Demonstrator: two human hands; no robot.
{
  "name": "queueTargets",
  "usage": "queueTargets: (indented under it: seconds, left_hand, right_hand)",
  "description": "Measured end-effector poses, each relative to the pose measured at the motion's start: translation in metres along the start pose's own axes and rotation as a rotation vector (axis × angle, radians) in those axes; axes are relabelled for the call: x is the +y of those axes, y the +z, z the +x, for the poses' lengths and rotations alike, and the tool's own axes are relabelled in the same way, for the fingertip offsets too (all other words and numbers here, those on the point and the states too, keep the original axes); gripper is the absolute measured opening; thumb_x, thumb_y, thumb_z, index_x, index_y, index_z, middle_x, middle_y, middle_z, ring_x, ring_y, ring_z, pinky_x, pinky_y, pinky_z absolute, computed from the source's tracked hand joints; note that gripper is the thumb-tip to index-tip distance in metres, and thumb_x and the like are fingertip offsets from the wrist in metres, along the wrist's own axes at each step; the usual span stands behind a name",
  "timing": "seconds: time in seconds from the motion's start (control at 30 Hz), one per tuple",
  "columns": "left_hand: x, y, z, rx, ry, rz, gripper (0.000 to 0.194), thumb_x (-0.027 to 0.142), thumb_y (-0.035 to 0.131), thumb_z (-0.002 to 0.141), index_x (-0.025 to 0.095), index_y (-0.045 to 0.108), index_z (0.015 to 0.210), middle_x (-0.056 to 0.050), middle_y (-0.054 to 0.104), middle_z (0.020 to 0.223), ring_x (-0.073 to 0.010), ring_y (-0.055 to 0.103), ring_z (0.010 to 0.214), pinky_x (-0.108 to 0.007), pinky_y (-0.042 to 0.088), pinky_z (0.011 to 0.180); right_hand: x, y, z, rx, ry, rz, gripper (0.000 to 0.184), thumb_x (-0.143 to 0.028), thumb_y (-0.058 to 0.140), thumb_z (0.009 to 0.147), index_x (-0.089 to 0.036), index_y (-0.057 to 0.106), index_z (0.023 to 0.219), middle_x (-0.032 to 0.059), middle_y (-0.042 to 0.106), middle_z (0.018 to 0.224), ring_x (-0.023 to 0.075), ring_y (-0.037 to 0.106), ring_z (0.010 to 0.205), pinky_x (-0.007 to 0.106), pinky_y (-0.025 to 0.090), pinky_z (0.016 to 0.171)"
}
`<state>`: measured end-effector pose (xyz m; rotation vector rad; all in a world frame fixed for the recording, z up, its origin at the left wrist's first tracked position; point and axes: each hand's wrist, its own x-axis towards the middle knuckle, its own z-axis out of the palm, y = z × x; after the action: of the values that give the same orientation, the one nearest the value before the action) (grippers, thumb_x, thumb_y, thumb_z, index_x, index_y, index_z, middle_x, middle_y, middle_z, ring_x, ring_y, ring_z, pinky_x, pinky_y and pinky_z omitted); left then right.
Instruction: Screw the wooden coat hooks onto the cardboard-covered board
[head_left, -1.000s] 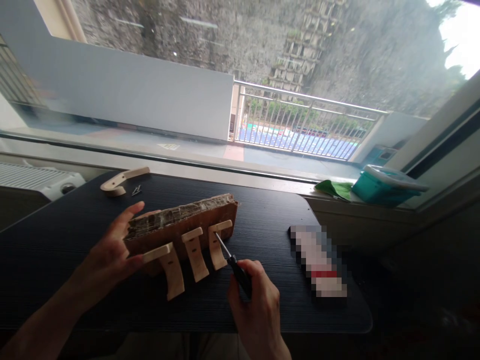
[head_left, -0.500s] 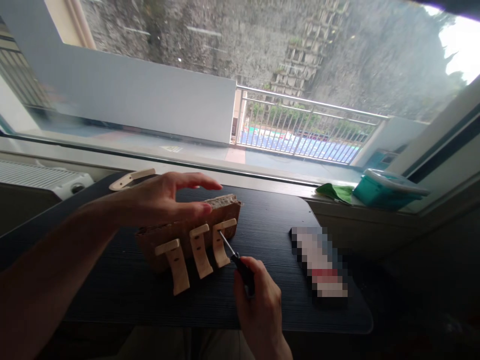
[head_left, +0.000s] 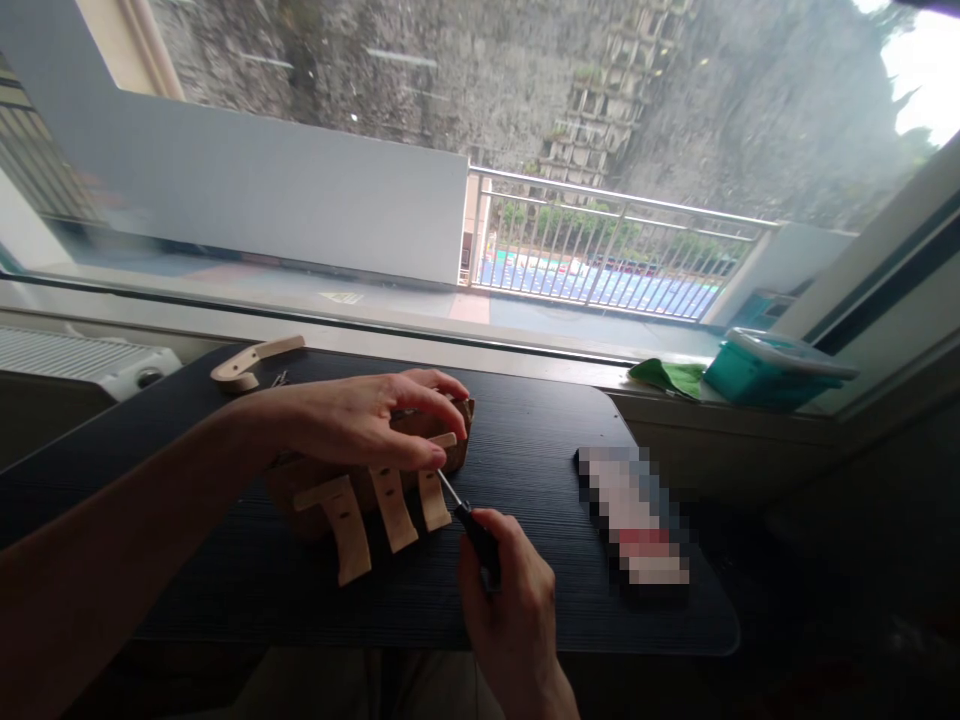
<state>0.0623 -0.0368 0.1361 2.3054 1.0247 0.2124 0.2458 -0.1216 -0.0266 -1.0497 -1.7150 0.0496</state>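
Observation:
A brown wooden block (head_left: 289,505) rests on the dark table, with three pale wooden hooks along its near side. My left hand (head_left: 375,410) reaches over the block. Its thumb and forefinger close around the upper part of the rightmost hook (head_left: 435,508), hiding some of it. My right hand (head_left: 517,585) grips a screwdriver (head_left: 480,540) by its black handle. The shaft slants up-left, and its tip meets that hook beside my left thumb. The middle hook (head_left: 394,515) and the left hook (head_left: 351,535) show dark holes.
Another pale wooden hook (head_left: 259,358) lies at the table's far left, near some small metal pieces (head_left: 280,379). A blurred-out flat object (head_left: 634,515) is on the right. On the sill are a green cloth (head_left: 667,377) and a teal box (head_left: 776,368). A radiator (head_left: 97,355) stands left.
My left hand has come down and right from above the block to the rightmost hook. The screwdriver stays at that hook in my right hand. The whole view has shifted slightly.

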Motion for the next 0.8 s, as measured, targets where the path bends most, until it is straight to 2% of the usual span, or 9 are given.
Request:
queueTargets:
  seconds: [0.17,0.3,0.57,0.8]
  left_hand:
    - [0.0032,0.0009,-0.0004,0.043,0.000,-0.025,0.023,0.030,0.046,0.085,0.022,0.067,0.093,0.002,0.045,0.138,-0.0168,0.045,0.123,-0.024,0.040,0.097]
    - [0.0038,0.0027,-0.0014,0.033,0.013,-0.010,0.024,0.035,0.049,0.086,0.024,0.067,0.096,0.001,0.046,0.137,-0.0173,0.042,0.126,-0.024,0.038,0.098]
    - [-0.0008,0.0053,0.0022,0.108,0.011,-0.027,0.034,0.042,0.048,0.087,0.023,0.062,0.110,-0.001,0.051,0.132,-0.0166,0.049,0.119,-0.025,0.038,0.099]
    - [0.0031,0.0051,0.0019,0.072,-0.001,0.004,0.034,0.043,0.043,0.089,0.024,0.067,0.101,0.000,0.049,0.136,-0.0165,0.044,0.125,-0.024,0.036,0.101]
  right_hand:
    - [0.0001,0.0008,-0.0010,0.024,-0.023,0.009,0.027,-0.011,0.053,0.083,-0.018,0.051,0.109,0.0038,0.066,0.084,0.0132,0.065,0.072,0.024,0.053,0.066]
    - [-0.0008,-0.0002,-0.0009,0.063,-0.026,-0.016,0.028,-0.012,0.054,0.083,-0.019,0.052,0.110,0.0034,0.068,0.089,0.0133,0.067,0.077,0.022,0.054,0.069]
    - [0.0005,-0.0009,-0.0009,0.015,-0.035,0.006,0.028,-0.012,0.053,0.085,-0.019,0.051,0.112,0.0053,0.068,0.091,0.0147,0.067,0.078,0.025,0.055,0.069]
    - [0.0014,-0.0007,-0.0006,-0.003,-0.026,0.025,0.031,-0.009,0.052,0.084,-0.019,0.051,0.113,0.0045,0.064,0.087,0.0137,0.063,0.077,0.025,0.053,0.068]
